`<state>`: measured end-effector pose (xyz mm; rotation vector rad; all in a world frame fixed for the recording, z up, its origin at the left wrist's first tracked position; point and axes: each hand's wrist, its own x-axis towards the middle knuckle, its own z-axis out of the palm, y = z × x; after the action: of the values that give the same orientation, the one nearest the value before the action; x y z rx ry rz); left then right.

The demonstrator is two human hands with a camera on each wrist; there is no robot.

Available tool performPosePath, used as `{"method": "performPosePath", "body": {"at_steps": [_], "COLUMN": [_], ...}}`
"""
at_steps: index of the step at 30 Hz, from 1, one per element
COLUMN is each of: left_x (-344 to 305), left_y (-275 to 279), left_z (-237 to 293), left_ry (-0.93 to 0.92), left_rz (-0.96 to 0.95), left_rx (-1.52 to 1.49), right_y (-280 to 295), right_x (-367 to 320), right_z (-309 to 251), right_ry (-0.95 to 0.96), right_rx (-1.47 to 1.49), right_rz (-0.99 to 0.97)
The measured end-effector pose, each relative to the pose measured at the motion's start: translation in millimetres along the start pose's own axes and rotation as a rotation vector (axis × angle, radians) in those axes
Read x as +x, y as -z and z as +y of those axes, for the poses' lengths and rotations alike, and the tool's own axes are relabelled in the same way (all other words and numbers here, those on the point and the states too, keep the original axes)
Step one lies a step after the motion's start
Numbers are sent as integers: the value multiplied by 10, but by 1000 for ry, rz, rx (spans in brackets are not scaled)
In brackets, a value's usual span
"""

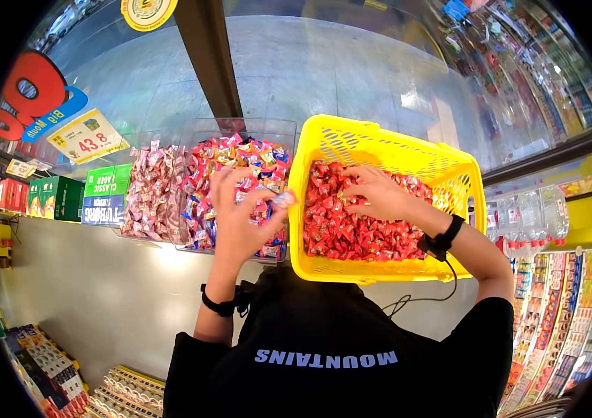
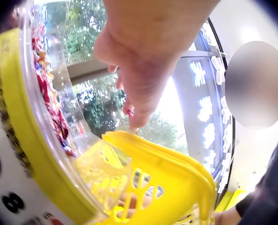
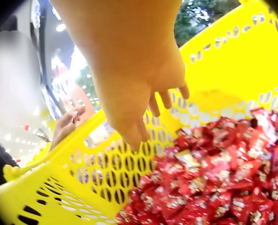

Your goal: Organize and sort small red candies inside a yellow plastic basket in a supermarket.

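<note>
Between thumb and finger, my left hand (image 1: 239, 217) pinches a small wrapped candy (image 1: 283, 200), pale and blurred, close by the left rim of a yellow basket (image 1: 296, 240). Below that hand stands a clear bin full of mixed candies (image 1: 233, 150) in red, blue and gold wrappers. My right hand (image 1: 378, 197) hovers in the basket with loosely bent fingers, over a heap of red wrapped candies (image 1: 331, 233). The right wrist view shows nothing between this hand's fingers (image 3: 165, 99), with the red heap just below and beside them.
Left of the mixed bin is a bin of pink-wrapped candies (image 1: 153, 191), then a green beer box (image 1: 109, 181). A price sign (image 1: 88, 137) rises behind them. Water bottles (image 1: 529, 216) stand right of the basket. A glass window (image 1: 324, 76) runs along the back.
</note>
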<state>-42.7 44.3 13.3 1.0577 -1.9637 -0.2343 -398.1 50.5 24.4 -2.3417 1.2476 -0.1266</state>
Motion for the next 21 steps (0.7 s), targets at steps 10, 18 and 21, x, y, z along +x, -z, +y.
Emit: {"method": "performPosePath", "body": {"at_steps": [10,18,21], "left_x": [-234,-116,-9], "left_y": [114,-9,-55], "left_z": [-154,141,297], "left_ry": [135,42,-37], "left_rz": [-62,-78,-96], "left_rx": [126,-83,-151], "right_y": [-562,-79,230], "right_x": [136,262,242], "right_z": [319,141,-197], "right_ry": [-227,-281,-89], "right_rx": [-192,283,382], "right_rz": [41,-51,-51]}}
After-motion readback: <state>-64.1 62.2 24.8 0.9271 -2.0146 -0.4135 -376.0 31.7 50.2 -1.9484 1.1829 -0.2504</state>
